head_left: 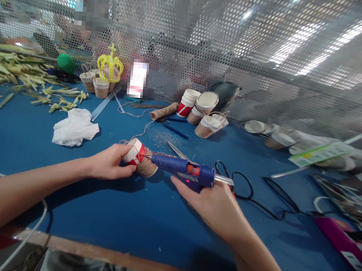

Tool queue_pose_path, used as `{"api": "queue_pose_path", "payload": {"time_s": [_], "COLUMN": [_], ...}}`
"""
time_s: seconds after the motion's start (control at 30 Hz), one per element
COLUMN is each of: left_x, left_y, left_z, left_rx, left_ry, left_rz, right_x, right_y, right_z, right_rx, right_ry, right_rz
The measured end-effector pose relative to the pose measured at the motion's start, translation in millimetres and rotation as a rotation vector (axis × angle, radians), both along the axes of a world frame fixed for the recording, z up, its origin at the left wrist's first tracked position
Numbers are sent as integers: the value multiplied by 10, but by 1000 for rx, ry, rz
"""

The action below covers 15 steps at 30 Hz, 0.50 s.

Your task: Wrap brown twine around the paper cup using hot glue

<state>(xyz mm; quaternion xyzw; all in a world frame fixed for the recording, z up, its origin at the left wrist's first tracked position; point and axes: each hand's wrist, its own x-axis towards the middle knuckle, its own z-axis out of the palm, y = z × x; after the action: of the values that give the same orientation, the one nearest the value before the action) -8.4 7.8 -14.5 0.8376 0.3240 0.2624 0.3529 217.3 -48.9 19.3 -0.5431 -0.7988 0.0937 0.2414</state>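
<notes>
My left hand (114, 161) is closed around the rim end of a small red and white paper cup (133, 153), which lies tilted on its side. Brown twine (147, 167) is wound about the cup's lower part. A blue hot glue gun (181, 169) is gripped in my right hand (209, 200), with a clear glue stick (224, 180) poking out of its back and a small red light on its side. The gun's nozzle is at the twine on the cup; whether it touches cannot be made out. A strand of twine trails from the cup toward a twine roll (164, 111).
Scissors (176, 149) lie partly behind the gun. Several twine-wrapped cups (207, 125) stand beyond, before a perforated metal screen (182, 39). A crumpled white cloth (75, 128) and dried husks (7, 69) are leftward. Black cable (251, 195) and a purple power strip (342, 240) lie rightward.
</notes>
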Motion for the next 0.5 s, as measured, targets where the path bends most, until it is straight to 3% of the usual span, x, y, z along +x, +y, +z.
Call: {"api": "queue_pose_path", "payload": {"time_s": [0.17,0.3,0.5], "left_x": [-1,0,4], "left_y": [5,9,24], "left_z": [17,6,-10], "left_rx": [-5,-8,4], "left_ry": [-59,-39,-89], "left_rz": [-52,-22,-80], "right_x": [11,0,-84], "right_y": [-65,-36,-39], "right_z": [-43,-6,70], "right_rx": [33,31,-84], "right_ry": [7,14,97], "right_rz": [-30,-23,-12]}}
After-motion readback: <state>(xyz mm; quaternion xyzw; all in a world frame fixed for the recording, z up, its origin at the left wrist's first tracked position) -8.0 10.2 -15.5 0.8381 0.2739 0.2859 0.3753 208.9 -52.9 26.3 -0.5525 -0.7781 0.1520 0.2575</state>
